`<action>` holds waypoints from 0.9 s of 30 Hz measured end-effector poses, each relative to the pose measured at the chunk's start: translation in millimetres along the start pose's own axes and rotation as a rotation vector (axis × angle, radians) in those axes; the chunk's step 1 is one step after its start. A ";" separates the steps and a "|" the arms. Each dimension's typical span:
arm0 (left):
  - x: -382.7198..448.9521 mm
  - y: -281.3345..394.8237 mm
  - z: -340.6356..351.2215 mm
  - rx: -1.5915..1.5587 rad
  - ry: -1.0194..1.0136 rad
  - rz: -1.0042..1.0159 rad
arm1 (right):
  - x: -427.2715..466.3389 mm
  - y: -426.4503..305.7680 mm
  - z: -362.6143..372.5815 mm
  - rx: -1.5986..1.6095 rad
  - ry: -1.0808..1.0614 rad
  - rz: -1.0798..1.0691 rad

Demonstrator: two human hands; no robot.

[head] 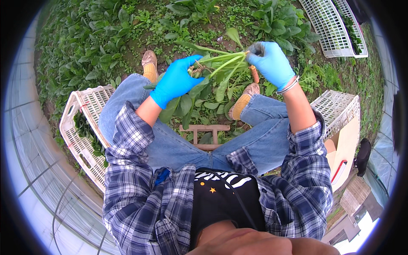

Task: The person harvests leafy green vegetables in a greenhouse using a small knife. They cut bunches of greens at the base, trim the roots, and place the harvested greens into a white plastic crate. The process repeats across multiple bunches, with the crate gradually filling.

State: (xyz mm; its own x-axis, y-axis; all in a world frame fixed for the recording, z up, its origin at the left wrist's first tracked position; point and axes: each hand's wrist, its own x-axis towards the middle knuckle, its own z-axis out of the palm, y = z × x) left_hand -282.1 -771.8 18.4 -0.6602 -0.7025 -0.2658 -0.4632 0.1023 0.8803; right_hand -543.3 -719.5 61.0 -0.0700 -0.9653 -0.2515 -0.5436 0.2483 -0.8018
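My left hand (pixel 178 81), in a blue glove, is closed around a bunch of spinach (pixel 183 106). The roots show between thumb and fingers, and broad leaves hang below. To the right, my right hand (pixel 274 63), also gloved and soiled at the fingertips, pinches the root end of a spinach plant (pixel 226 59). Its stems spread left towards my left hand. An orange-brown handle (pixel 254 75) sticks out below my right fingers; the rest of that tool is hidden, and I cannot tell whether the hand grips it.
A white plastic crate (pixel 86 127) with greens stands by my left leg. Another crate (pixel 338 106) at my right holds cardboard (pixel 344 149). A third (pixel 331 28) lies beyond it, upper right. Spinach plants (pixel 95 41) grow ahead; a wooden stool (pixel 205 128) shows between my legs.
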 end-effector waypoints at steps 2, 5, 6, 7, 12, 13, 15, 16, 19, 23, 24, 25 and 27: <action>1.8 -2.3 0.3 -0.069 0.014 -0.023 | 0.5 -3.7 -4.7 0.110 0.159 -0.125; 6.4 -5.4 -0.4 -0.261 0.029 -0.099 | -1.5 -10.4 -15.0 -0.153 0.265 -0.022; 7.9 -5.2 -0.7 -0.311 0.027 -0.132 | -3.3 -12.2 -13.2 -0.200 0.115 0.079; 9.0 -4.5 -0.9 -0.342 0.030 -0.193 | -4.7 -13.7 -13.2 -0.256 0.003 0.097; 3.6 5.6 0.3 -0.281 0.031 -0.179 | -4.4 -16.4 -7.1 -0.023 0.053 0.009; 2.6 7.5 0.3 -0.304 0.030 -0.148 | -4.0 -17.0 -6.8 -0.041 0.048 -0.075; 3.2 9.9 -1.1 -0.421 0.002 -0.247 | -1.6 -17.0 -10.4 -0.178 0.241 0.027; 3.8 10.3 -2.1 -0.457 -0.002 -0.293 | -0.5 -16.5 -10.3 -0.253 0.303 -0.155; 6.3 9.6 -4.1 -0.300 -0.167 -0.179 | 2.5 -15.8 -14.8 -0.127 0.183 -0.537; 5.2 8.9 -7.8 -0.715 -0.314 -0.398 | 3.2 -16.2 -11.7 -0.112 0.128 -0.276; 4.8 8.8 -8.4 -0.681 -0.315 -0.384 | 4.0 -15.6 -14.3 -0.078 0.272 -0.286; 5.0 8.8 -8.4 -0.648 -0.315 -0.370 | 4.4 -14.1 -12.8 -0.025 0.411 -0.262; 5.6 8.1 -7.3 -0.636 -0.316 -0.338 | 5.0 -16.7 -16.9 -0.533 0.616 -0.399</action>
State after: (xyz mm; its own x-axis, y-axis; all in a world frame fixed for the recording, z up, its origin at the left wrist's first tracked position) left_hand -285.2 -780.1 26.9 -0.7246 -0.3804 -0.5747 -0.3047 -0.5711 0.7622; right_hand -548.7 -729.9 82.4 -0.1451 -0.8822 0.4480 -0.9278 -0.0359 -0.3713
